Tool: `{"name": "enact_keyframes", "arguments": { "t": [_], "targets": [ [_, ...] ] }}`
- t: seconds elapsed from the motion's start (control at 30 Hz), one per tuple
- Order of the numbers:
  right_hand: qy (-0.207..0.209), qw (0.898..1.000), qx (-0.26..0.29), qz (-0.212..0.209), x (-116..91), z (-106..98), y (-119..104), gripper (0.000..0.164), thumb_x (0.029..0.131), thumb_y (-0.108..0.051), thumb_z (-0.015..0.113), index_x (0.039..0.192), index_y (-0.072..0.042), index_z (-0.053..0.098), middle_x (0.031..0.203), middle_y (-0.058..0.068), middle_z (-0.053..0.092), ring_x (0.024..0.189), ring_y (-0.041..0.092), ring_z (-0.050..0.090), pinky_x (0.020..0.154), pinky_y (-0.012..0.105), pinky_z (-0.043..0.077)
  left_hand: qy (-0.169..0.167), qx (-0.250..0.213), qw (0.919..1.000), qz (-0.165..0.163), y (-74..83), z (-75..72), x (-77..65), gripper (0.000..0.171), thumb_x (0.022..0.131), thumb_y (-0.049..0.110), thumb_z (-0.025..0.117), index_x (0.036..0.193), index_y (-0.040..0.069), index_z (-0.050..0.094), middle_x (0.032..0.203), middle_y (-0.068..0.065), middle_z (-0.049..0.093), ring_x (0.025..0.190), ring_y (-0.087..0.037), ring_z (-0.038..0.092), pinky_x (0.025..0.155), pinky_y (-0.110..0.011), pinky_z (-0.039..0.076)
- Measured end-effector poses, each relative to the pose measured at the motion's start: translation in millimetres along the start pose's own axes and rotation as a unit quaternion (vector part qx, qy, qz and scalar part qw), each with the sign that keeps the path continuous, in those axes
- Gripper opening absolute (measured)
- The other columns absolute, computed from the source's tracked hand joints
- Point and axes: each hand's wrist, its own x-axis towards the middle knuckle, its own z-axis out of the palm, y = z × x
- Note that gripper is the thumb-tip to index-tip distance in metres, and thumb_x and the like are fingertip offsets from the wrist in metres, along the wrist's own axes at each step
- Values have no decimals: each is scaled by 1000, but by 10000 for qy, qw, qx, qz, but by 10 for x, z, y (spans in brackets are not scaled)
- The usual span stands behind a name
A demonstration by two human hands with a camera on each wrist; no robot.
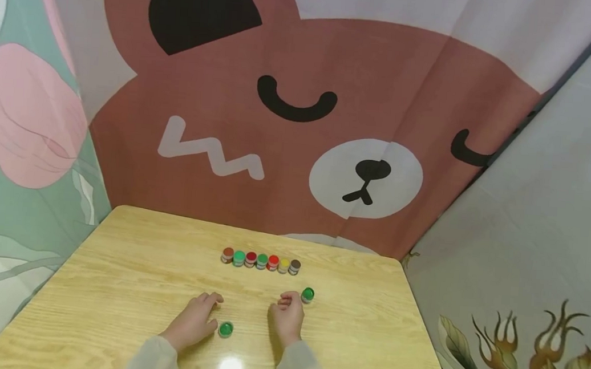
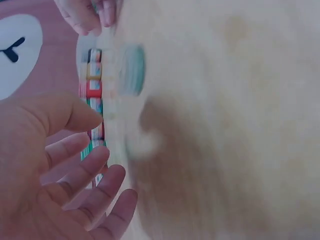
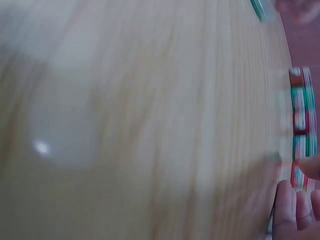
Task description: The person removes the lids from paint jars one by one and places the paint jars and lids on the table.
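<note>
My left hand (image 1: pixel 194 321) is over the table, its fingers spread and relaxed, with nothing in its grasp. Just right of its thumb stands a small jar with a green top (image 1: pixel 226 329), blurred in the left wrist view as a teal-banded jar (image 2: pixel 132 70). Farther right, my right hand (image 1: pixel 288 315) has loosely curled fingers and holds nothing visible. Another small green-topped jar (image 1: pixel 308 295) is right beside its fingertips. In the right wrist view, the thumb and fingers (image 3: pixel 284 202) are apart at the lower right edge.
Several small jars with coloured lids (image 1: pixel 262 261) form a row beyond the hands, in brown, green, red and yellow. The wooden table (image 1: pixel 131 253) meets a bear-print curtain (image 1: pixel 212 196) at the back. A floral-print cloth (image 1: pixel 500 279) hangs on the right.
</note>
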Motion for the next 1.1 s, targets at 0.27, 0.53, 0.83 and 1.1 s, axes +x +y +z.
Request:
{"name": "enact_keyframes", "arguments": {
  "t": [0.27,0.53,0.83,1.1],
  "targets": [
    [-737,9968,276,-127,-5,323,-185,31,78,13,71,106,7,61,96,13,62,79,11,56,67,20,52,409,-263,9985,-245,-165,-94,278,31,90,0,69,120,1,60,114,-15,58,105,-33,61,91,-51,54],
    [-1164,9916,550,-152,70,623,-285,34,81,10,72,114,11,65,102,18,68,86,12,64,76,21,56,954,-681,9920,-458,-299,-79,561,35,92,0,64,126,-3,56,121,-24,52,108,-40,61,91,-52,55],
    [-1446,9886,133,-408,173,846,-361,36,83,11,69,119,10,65,107,20,69,95,24,69,84,30,59,1307,-1257,9805,-761,-305,-55,829,45,92,0,60,134,-9,49,129,-33,50,116,-49,58,96,-56,52],
    [-2613,9647,313,-96,220,971,-470,68,84,13,59,148,12,38,146,30,48,136,44,47,110,46,45,921,-1611,9794,-800,-411,-127,990,62,94,0,55,150,-12,30,149,-39,35,134,-53,43,107,-59,43]
  ]
}}
